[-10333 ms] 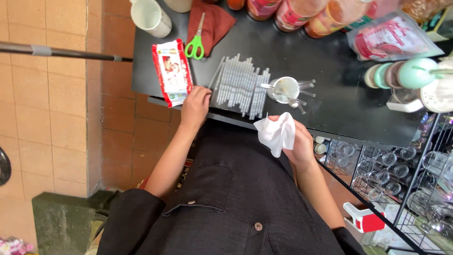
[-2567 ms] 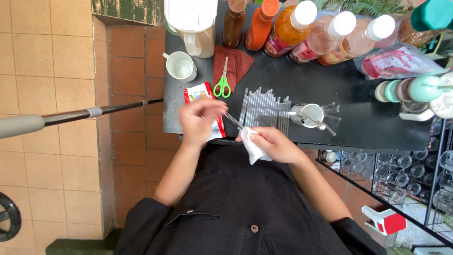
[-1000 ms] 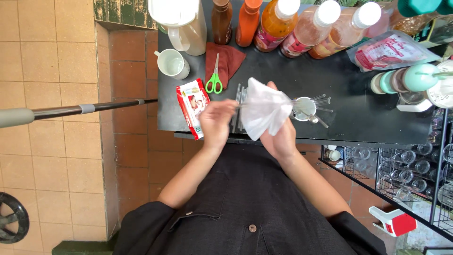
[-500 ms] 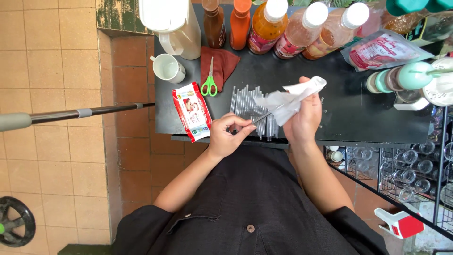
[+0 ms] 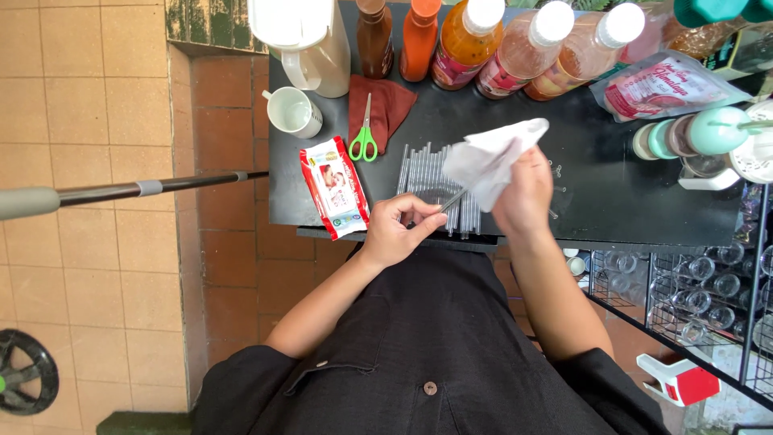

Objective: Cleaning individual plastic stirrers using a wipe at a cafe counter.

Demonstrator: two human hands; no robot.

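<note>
The left hand (image 5: 396, 229) pinches the near end of a thin clear straw (image 5: 452, 200) over the tabletop (image 5: 596, 185) edge. The right hand (image 5: 525, 193) has its fingers closed around a white wipe (image 5: 491, 157) wrapped about the straw's far end. Judgement: firm, even pressure along the straw's length suits it best, since too tight a pinch could kink it. Behind lies a row of clear straws (image 5: 427, 173), with a wipe packet (image 5: 335, 187), green scissors (image 5: 365, 137), a white cup (image 5: 291, 111) and bottles (image 5: 491, 40) beyond, crowding the workspace.
</note>
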